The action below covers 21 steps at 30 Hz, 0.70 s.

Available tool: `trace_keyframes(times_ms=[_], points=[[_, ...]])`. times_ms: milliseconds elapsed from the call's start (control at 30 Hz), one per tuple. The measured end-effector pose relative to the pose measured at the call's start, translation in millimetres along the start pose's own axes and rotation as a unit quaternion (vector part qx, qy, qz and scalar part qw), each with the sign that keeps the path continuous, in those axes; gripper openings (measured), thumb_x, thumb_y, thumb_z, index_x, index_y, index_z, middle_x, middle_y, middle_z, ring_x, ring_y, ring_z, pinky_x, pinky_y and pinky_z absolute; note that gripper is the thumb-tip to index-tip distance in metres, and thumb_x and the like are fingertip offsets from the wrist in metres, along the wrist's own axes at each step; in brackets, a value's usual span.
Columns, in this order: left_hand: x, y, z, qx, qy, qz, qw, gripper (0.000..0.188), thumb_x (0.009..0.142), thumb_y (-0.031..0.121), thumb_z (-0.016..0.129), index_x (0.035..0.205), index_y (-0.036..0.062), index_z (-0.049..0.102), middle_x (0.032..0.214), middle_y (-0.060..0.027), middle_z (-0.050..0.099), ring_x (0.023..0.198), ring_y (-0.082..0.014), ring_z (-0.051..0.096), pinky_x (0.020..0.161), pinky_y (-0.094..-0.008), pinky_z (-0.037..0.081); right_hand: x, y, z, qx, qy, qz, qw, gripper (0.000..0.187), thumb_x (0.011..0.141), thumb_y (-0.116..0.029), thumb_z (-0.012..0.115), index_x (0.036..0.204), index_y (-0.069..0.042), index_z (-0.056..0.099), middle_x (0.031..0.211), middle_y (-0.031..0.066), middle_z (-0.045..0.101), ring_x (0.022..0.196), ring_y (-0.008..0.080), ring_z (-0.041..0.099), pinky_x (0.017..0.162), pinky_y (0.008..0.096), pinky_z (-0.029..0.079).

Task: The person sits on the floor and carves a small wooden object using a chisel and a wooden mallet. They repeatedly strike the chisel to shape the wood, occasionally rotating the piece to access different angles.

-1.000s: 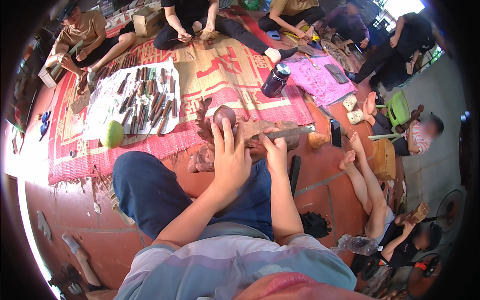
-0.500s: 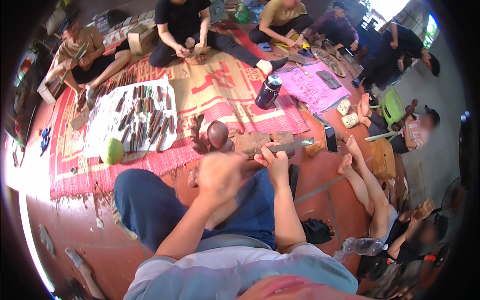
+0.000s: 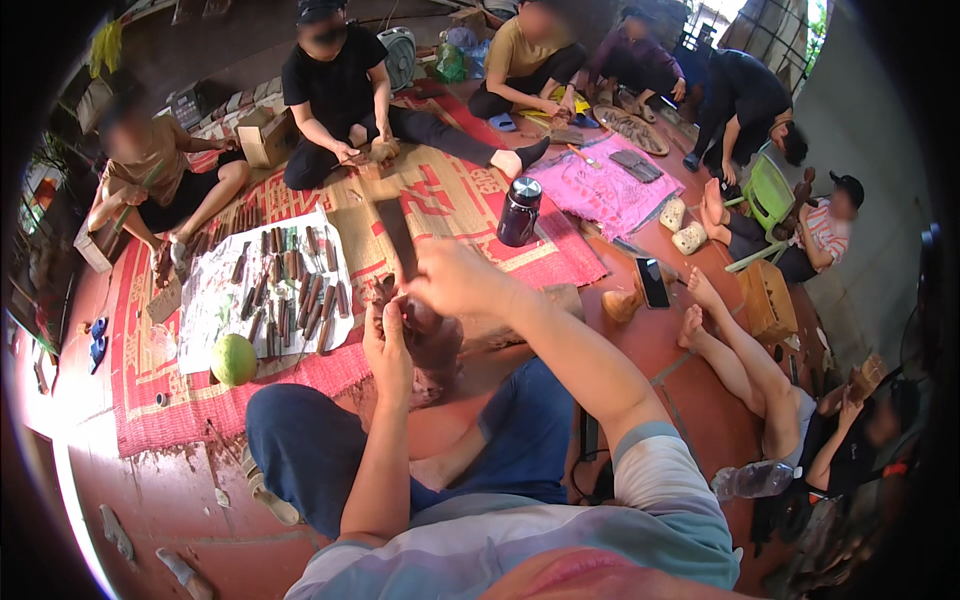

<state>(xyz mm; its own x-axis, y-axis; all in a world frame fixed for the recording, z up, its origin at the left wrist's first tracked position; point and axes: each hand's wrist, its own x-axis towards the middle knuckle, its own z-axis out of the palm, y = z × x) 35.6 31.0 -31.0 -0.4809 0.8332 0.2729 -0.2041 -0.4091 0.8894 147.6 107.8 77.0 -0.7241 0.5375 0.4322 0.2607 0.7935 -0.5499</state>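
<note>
A reddish-brown wooden carving [image 3: 436, 352] with a rounded head stands in front of my crossed legs. My left hand [image 3: 387, 345] is closed at its raised, branching part, thumb pointing up. From the right, my right hand [image 3: 460, 283] reaches across above the carving, its fingers closed round a dark, flat bar-like tool [image 3: 397, 238]. The tool points up and away from me; its far end is blurred. My right hand partly hides the carving's head, and the tool's lower end is lost between my hands.
Rows of wooden-handled carving tools [image 3: 300, 290] lie on a white sheet at left, beside a green round fruit [image 3: 233, 359]. A dark flask [image 3: 519, 212] stands on the red mat [image 3: 470, 225]. A phone [image 3: 653, 283] lies at right. Several people sit around.
My right hand has swung left across the carving with the tool, which now points away instead of rightward. My left hand has shifted left to the carving's raised part. The view has shifted slightly.
</note>
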Motion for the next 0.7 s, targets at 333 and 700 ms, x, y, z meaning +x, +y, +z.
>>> trace_keyframes(times_ms=[333,700], points=[[-3.8,7.4,0.2,0.023,0.007,-0.011,1.000,0.034,0.096,0.026,0.045,0.113,-0.0022,0.052,0.101,-0.0057,0.058,0.089,-0.0097,0.053,0.076,-0.0229,0.043,7.8,-2.0,-9.6,0.024,-0.029,0.129,0.991,0.020,0.075,-0.019,0.066,0.086,-0.003,0.064,0.078,0.0162,0.064,0.075,0.0281,0.063,0.068,0.0363,0.047],[-5.9,0.1,1.4,0.047,0.025,0.013,0.998,0.039,0.097,0.033,0.043,0.111,-0.0020,0.053,0.099,-0.0049,0.058,0.088,-0.0109,0.052,0.078,-0.0237,0.042,0.1,0.7,-9.3,0.042,-0.092,0.112,0.989,0.018,0.076,-0.020,0.064,0.087,-0.005,0.064,0.081,0.0146,0.064,0.076,0.0271,0.063,0.066,0.0367,0.047]])
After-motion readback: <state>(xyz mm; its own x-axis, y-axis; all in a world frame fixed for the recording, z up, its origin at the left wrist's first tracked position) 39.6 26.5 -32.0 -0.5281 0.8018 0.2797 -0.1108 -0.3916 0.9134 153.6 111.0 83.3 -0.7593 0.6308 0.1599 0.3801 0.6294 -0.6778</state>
